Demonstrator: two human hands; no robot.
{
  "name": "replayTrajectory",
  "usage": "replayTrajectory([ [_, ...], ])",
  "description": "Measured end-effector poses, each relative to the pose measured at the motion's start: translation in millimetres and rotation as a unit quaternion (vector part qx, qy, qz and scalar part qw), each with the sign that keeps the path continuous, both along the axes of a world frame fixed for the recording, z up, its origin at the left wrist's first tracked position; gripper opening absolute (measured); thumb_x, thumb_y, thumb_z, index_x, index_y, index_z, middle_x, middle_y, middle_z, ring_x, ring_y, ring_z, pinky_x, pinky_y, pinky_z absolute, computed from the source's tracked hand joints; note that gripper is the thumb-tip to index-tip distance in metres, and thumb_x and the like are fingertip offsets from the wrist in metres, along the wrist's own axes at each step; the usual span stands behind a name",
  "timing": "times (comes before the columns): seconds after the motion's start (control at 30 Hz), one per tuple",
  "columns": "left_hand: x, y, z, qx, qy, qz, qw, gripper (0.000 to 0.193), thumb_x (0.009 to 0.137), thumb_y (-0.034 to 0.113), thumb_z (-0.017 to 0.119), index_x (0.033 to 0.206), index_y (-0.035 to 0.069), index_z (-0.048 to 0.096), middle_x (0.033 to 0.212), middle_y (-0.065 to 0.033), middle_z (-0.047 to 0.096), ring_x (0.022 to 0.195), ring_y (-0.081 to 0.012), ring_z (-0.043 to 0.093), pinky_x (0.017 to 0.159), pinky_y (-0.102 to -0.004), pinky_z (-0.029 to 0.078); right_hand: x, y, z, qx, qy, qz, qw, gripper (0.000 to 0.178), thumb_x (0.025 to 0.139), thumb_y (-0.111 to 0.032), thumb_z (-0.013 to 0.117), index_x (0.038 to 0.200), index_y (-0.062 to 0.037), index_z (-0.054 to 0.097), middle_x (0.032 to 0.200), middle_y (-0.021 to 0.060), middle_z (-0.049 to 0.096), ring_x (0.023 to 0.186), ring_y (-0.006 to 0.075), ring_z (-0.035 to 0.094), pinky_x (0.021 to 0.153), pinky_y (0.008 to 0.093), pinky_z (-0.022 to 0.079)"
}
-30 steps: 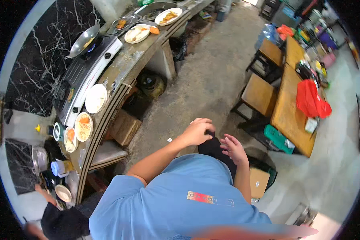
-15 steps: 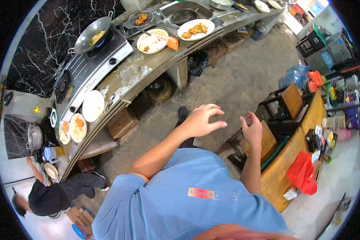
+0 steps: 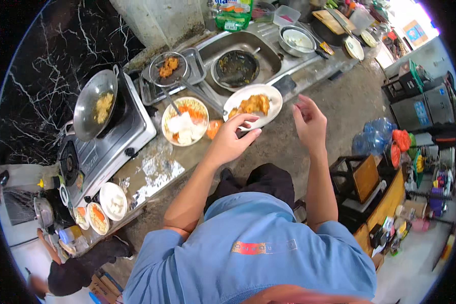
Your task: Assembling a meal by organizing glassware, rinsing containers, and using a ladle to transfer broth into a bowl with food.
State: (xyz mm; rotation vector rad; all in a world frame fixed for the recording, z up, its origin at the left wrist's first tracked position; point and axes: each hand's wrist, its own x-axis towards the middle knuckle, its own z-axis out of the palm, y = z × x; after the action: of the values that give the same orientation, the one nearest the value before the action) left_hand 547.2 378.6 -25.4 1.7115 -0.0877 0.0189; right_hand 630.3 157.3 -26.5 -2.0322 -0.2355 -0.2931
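Note:
My left hand [image 3: 231,143] is over the near edge of a white oval plate [image 3: 273,112] of golden fried food [image 3: 256,104], its thumb and fingers apart with nothing between them. I cannot tell whether it touches the rim. Just right of that plate, my right hand [image 3: 310,124] hangs in the air, fingers loosely curved and holding nothing. Left of the plate stands a bowl [image 3: 203,133] of shredded vegetables and white chunks, with a spoon handle leaning from it. An orange packet [image 3: 214,128] lies between bowl and plate, partly behind my left hand.
Behind the plate is a steel sink [image 3: 266,45] holding a dark pan [image 3: 237,70]. A strainer with fried pieces [image 3: 168,66] rests beside it. On the left, a wok [image 3: 96,105] sits on a gas stove [image 3: 139,121]. Another person [image 3: 73,276] is at lower left; wooden stools [image 3: 368,178] stand right.
I have come closer to the counter, and the view has shifted with me. Both hands have moved forward, from above the floor to the oval plate's near and right sides.

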Motion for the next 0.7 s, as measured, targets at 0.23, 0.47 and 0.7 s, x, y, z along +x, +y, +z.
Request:
replayTrajectory([
  [0.23, 102.0, 2.7, -21.5, -0.005, 0.086, 0.151, 0.985, 0.028, 0.09, 0.012, 0.066, 0.114, -0.001, 0.06, 0.107, -0.0066, 0.066, 0.092, -0.0115, 0.06, 0.082, -0.0271, 0.049, 250.3, 115.2, 0.9, -0.015, -0.111, 0.186, 0.976, 0.041, 0.083, -0.023, 0.07, 0.119, -0.0052, 0.062, 0.095, 0.0121, 0.068, 0.066, 0.0215, 0.065, 0.066, 0.032, 0.053],
  [0.47, 177.4, -21.4, -43.9, -0.108, 0.132, 0.294, 0.94, 0.026, 0.089, 0.015, 0.067, 0.11, 0.0, 0.062, 0.096, -0.0031, 0.065, 0.08, -0.0086, 0.058, 0.073, -0.0238, 0.047, 406.2, 254.5, -39.3, -0.07, -0.166, 0.226, 0.957, 0.045, 0.084, -0.043, 0.067, 0.11, -0.0067, 0.067, 0.093, 0.0132, 0.071, 0.075, 0.028, 0.067, 0.07, 0.0383, 0.053],
  [0.7, 245.1, -12.8, -52.2, -0.122, 0.202, 0.337, 0.911, 0.027, 0.093, 0.016, 0.062, 0.113, -0.001, 0.062, 0.096, -0.0038, 0.065, 0.086, -0.0097, 0.061, 0.074, -0.022, 0.047, 420.7, 273.6, -46.3, -0.127, -0.262, 0.247, 0.924, 0.029, 0.09, -0.034, 0.059, 0.084, -0.0064, 0.067, 0.077, 0.013, 0.065, 0.072, 0.0321, 0.065, 0.065, 0.0434, 0.052],
])
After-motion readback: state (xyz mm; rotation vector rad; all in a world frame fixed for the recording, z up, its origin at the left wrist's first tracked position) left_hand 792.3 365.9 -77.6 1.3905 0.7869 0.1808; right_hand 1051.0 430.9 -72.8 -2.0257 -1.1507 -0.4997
